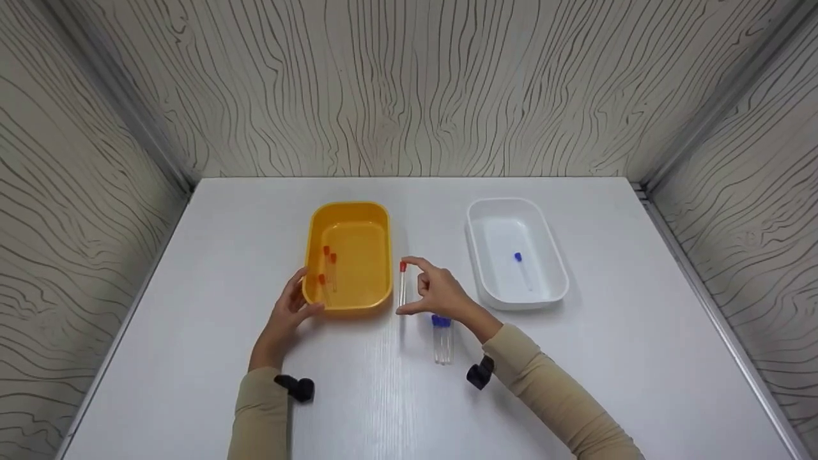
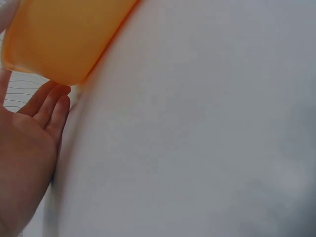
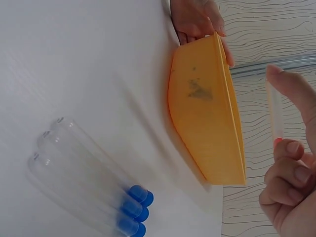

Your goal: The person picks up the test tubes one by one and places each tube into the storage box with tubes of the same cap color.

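Note:
Between thumb and index finger, my right hand (image 1: 441,292) pinches a red-capped test tube (image 1: 402,287) by its two ends, cap away from me. The tube is above the table, just right of the yellow tray (image 1: 348,309). My left hand (image 1: 285,317) grips that tray's near left corner, thumb at the front rim and fingers along the left side. Inside the tray lie three red-capped tubes (image 1: 333,275). In the right wrist view, the held tube (image 3: 274,111) spans from fingertip to thumb, with the other fingers curled in.
Three blue-capped tubes (image 1: 442,342) lie side by side on the table below my right hand. A white tray (image 1: 559,271) stands to the right, with one blue-capped tube (image 1: 525,271) in it. Patterned walls (image 1: 396,89) enclose the table's back and sides.

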Action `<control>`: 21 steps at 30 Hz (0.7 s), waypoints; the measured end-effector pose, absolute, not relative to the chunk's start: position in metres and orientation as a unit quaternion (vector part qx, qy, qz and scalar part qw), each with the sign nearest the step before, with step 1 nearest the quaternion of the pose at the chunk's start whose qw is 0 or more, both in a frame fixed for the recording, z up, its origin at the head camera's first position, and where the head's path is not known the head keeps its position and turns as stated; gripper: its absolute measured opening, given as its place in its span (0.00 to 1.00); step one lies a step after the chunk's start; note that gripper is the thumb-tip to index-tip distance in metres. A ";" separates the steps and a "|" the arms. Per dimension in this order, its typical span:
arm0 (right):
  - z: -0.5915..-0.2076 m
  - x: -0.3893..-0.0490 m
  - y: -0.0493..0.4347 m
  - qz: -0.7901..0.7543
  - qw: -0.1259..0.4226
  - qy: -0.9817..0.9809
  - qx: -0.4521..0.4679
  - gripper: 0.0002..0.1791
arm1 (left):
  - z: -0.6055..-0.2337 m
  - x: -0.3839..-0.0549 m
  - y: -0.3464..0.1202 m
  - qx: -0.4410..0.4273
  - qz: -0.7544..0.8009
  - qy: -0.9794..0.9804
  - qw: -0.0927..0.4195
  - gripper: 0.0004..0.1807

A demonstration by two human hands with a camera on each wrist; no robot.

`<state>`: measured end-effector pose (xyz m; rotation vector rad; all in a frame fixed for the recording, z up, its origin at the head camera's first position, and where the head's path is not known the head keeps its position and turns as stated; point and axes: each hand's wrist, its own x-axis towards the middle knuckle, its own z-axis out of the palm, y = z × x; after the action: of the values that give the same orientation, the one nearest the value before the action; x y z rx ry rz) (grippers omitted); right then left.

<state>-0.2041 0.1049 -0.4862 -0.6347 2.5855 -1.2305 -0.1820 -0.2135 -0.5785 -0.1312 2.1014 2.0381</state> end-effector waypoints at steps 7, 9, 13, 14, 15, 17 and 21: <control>-0.484 -0.212 0.097 -0.438 0.119 0.867 -0.206 0.47 | -0.577 -0.182 -0.214 -0.047 0.692 0.712 0.109 0.42; -0.485 -0.214 0.095 -0.445 0.121 0.862 -0.209 0.47 | -0.578 -0.182 -0.214 -0.051 0.691 0.713 0.110 0.42; -0.489 -0.218 0.092 -0.472 0.128 0.845 -0.219 0.46 | -0.578 -0.182 -0.214 -0.054 0.689 0.715 0.110 0.42; -0.491 -0.219 0.091 -0.479 0.130 0.840 -0.220 0.46 | -0.578 -0.182 -0.213 -0.053 0.690 0.714 0.110 0.42; -0.491 -0.220 0.090 -0.485 0.132 0.836 -0.220 0.45 | -0.578 -0.182 -0.213 -0.052 0.691 0.713 0.108 0.41; -0.494 -0.223 0.088 -0.493 0.136 0.831 -0.219 0.45 | -0.578 -0.182 -0.213 -0.047 0.694 0.711 0.105 0.42; -0.499 -0.227 0.083 -0.491 0.147 0.833 -0.207 0.46 | -0.578 -0.182 -0.213 -0.043 0.697 0.709 0.100 0.42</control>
<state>-0.2270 0.0833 -0.4988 -0.5960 2.3970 -1.4142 -0.1822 -0.2128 -0.5779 -0.1261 2.0953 2.0595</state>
